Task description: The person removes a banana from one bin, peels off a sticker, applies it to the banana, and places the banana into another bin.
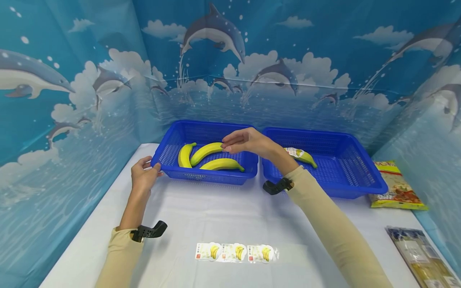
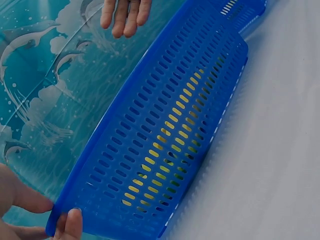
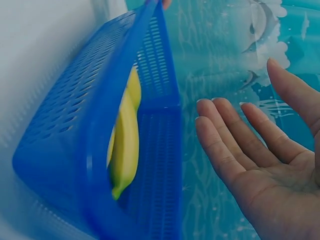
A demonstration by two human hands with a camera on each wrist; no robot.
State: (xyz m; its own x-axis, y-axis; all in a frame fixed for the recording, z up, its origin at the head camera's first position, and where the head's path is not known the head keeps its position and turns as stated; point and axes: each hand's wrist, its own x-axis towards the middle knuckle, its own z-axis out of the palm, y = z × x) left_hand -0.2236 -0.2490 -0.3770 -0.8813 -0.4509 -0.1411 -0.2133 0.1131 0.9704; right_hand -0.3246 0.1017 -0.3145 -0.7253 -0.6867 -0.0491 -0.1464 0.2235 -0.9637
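Note:
My left hand [image 1: 145,176] holds the near-left corner of the left blue basket [image 1: 209,176], its rim between thumb and fingers in the left wrist view. Three yellow bananas lie in that basket: one at the left [image 1: 185,156], another in the middle [image 1: 206,153], and a third along the near wall [image 1: 223,164]. Above the basket's right side hovers my right hand [image 1: 248,141], fingers extended and nothing in them. The right wrist view shows its palm [image 3: 285,192] beside the basket. In the right blue basket [image 1: 324,185] lies a banana [image 1: 307,158] with a white label, partly hidden by my right wrist.
Three banana-picture labels [image 1: 234,253] on a clear strip lie on the white table [image 1: 173,216] in front. A yellow-edged food packet [image 1: 396,186] leans by the right basket. Another packet [image 1: 421,256] lies nearer. Dolphin-print curtains [image 1: 288,108] stand behind and at both sides.

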